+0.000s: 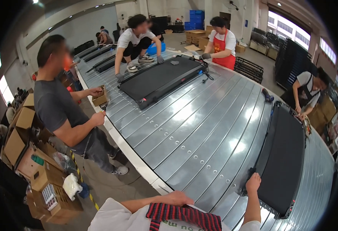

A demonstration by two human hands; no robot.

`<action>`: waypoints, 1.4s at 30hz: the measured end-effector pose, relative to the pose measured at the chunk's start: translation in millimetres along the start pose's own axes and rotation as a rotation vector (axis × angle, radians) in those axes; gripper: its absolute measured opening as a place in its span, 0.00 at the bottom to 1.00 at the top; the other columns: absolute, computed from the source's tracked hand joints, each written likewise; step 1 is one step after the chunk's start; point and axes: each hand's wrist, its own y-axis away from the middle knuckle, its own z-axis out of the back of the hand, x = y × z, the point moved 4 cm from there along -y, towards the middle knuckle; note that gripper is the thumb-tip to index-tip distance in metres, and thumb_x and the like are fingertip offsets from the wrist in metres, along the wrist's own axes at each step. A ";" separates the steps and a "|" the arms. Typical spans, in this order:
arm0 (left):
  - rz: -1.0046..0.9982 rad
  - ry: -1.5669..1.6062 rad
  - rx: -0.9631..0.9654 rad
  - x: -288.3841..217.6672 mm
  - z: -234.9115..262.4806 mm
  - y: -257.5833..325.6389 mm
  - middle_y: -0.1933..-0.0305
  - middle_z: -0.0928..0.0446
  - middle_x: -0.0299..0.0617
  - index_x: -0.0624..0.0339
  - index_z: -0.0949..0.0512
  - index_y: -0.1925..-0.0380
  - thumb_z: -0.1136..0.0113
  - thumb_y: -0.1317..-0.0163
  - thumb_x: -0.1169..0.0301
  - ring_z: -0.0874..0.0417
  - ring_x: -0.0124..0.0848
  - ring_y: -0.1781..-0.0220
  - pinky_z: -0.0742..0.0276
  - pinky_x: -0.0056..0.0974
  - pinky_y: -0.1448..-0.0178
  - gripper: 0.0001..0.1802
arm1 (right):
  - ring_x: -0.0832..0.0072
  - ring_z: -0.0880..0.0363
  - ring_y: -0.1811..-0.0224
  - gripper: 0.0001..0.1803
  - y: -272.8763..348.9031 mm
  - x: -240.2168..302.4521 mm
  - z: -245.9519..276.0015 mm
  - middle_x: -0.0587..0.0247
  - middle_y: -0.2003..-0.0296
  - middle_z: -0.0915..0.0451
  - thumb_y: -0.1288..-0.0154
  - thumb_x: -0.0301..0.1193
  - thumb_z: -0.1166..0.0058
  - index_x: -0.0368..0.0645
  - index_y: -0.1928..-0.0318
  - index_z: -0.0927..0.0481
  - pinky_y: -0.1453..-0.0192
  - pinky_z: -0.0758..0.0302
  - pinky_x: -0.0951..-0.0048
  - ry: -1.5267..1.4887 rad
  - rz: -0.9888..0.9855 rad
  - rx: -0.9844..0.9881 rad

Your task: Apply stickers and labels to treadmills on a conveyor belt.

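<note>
My right hand [253, 183] is closed at the left edge of a long black panel [280, 158] with a dark frame. A small black part [250, 173] sticks out just beyond its fingers; its exact kind is too small to tell. My left hand [179, 198] is close to my body, above the near edge of the metal table [199, 134]. Its fingers are bunched and partly hidden, so what they do is unclear. Across the panel's far end, a person [309, 90] bends over it with both hands on its corner.
A second black panel [165, 82] lies farther off; one person [137, 42] crouches by it and another in a red apron [224, 44] leans in. At left, a person [61, 100] holds a small box [100, 97]. A dark power drill [268, 95] lies near the far edge.
</note>
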 end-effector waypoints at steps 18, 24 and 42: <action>-0.177 0.069 0.024 69.7 31.7 151.5 0.75 0.27 0.52 0.54 0.30 0.65 0.53 0.50 0.69 0.24 0.49 0.68 0.31 0.46 0.67 0.11 | 0.48 0.38 0.46 0.25 232.3 309.9 9.4 0.40 0.50 0.35 0.48 0.27 0.52 0.34 0.48 0.38 0.42 0.41 0.58 -0.580 0.308 0.095; -0.172 0.162 -0.155 65.0 57.2 161.9 0.69 0.25 0.49 0.51 0.28 0.62 0.50 0.53 0.71 0.25 0.47 0.64 0.29 0.44 0.65 0.14 | 0.53 0.30 0.56 0.19 201.5 319.7 10.5 0.45 0.61 0.27 0.52 0.27 0.51 0.34 0.56 0.30 0.51 0.34 0.58 -0.529 0.318 0.132; -0.065 0.339 -0.313 -91.0 -52.9 12.3 0.65 0.23 0.45 0.56 0.26 0.59 0.47 0.46 0.74 0.22 0.41 0.66 0.27 0.36 0.62 0.12 | 0.76 0.24 0.75 0.09 222.4 54.1 -68.7 0.59 0.77 0.21 0.54 0.28 0.43 0.38 0.70 0.22 0.68 0.28 0.73 -0.454 0.503 0.335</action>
